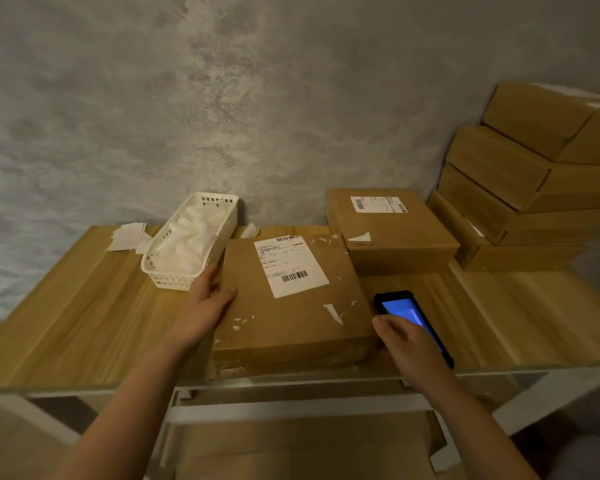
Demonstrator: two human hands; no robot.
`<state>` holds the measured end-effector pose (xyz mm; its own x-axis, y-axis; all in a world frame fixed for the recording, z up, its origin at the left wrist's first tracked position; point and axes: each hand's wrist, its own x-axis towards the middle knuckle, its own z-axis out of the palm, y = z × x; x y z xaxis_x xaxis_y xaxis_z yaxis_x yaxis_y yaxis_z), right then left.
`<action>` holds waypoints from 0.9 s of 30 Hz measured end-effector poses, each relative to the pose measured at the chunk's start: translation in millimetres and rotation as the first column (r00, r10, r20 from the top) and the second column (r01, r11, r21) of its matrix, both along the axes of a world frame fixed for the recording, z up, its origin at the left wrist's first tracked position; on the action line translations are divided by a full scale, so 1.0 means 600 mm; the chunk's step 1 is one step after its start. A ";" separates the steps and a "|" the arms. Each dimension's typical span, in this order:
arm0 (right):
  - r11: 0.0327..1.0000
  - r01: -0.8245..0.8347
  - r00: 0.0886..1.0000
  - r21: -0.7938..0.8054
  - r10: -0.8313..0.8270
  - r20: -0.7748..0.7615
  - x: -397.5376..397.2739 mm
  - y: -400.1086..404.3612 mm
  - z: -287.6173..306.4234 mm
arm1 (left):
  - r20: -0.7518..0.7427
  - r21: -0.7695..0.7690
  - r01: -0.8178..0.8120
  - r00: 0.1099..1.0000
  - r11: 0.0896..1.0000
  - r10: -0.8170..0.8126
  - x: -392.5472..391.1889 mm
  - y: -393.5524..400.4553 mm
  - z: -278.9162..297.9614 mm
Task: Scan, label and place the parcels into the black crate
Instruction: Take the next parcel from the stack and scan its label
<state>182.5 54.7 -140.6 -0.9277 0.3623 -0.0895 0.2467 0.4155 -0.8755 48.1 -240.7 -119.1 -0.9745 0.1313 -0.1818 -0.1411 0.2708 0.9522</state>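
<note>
A flat cardboard parcel (pixel 291 299) lies at the near edge of the wooden table (pixel 84 323), between the two hands, its white shipping label (pixel 290 265) facing up. The left hand (pixel 205 306) rests on the parcel's left edge, fingers relaxed, thumb on the top face. The right hand (pixel 409 341), just beside the parcel's right edge, grips a handheld scanner (pixel 413 320) with a lit blue screen. A white basket (pixel 191 240) touches the parcel's far-left corner.
</note>
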 end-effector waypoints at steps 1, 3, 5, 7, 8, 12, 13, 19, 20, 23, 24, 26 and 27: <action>1.000 0.004 1.000 0.017 -0.004 -0.007 0.001 0.006 0.001 | -0.061 -0.108 0.002 0.998 0.994 -0.009 0.000 0.000 0.002; 0.997 0.045 0.998 0.066 -0.043 -0.038 0.004 0.023 0.003 | -0.176 -0.284 0.014 0.982 0.959 -0.067 0.005 0.004 0.009; 0.974 0.110 0.993 0.199 -0.101 -0.054 0.005 0.050 -0.005 | -0.274 -0.431 0.040 0.946 0.901 -0.173 0.012 0.015 0.017; 0.900 0.111 0.994 0.422 -0.107 -0.034 0.004 0.085 -0.020 | -0.319 -0.550 0.057 0.907 0.833 -0.273 0.016 0.028 0.021; 0.860 0.079 0.995 0.505 -0.099 0.013 0.004 0.099 -0.026 | -0.324 -0.588 0.063 0.896 0.807 -0.305 0.017 0.035 0.020; 0.819 -0.074 0.968 0.569 -0.077 0.237 0.001 0.119 -0.054 | -0.296 -0.645 0.081 0.890 0.760 -0.347 0.021 0.049 0.011; 0.820 -0.094 0.966 0.565 -0.063 0.252 0.000 0.120 -0.060 | -0.297 -0.653 0.075 0.890 0.753 -0.346 0.023 0.049 0.009; 0.814 -0.104 0.970 0.572 -0.045 0.240 -0.006 0.117 -0.075 | -0.310 -0.724 0.016 0.886 0.689 -0.346 0.029 0.049 0.004; 0.813 -0.097 0.972 0.574 -0.046 0.230 -0.007 0.116 -0.074 | -0.310 -0.726 0.014 0.886 0.688 -0.345 0.029 0.050 0.004; 0.836 -0.074 0.974 0.544 -0.058 0.221 -0.010 0.116 -0.068 | -0.313 -0.722 0.008 0.888 0.692 -0.337 0.029 0.050 0.005; 0.846 -0.070 0.974 0.528 -0.057 0.221 -0.011 0.117 -0.066 | -0.312 -0.722 0.008 0.888 0.692 -0.337 0.029 0.050 0.005; 0.864 -0.067 0.974 0.500 -0.052 0.221 -0.012 0.121 -0.063 | -0.312 -0.722 0.010 0.888 0.692 -0.338 0.030 0.049 0.005; 0.872 -0.069 0.974 0.485 -0.047 0.222 -0.012 0.123 -0.059 | -0.312 -0.722 0.010 0.888 0.692 -0.339 0.030 0.049 0.006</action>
<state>175.0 128.5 -175.8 -0.9089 0.4032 -0.1063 0.4016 0.7776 -0.4838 66.1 -211.3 -115.7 -0.9475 0.3048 0.0966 0.3155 0.8425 0.4366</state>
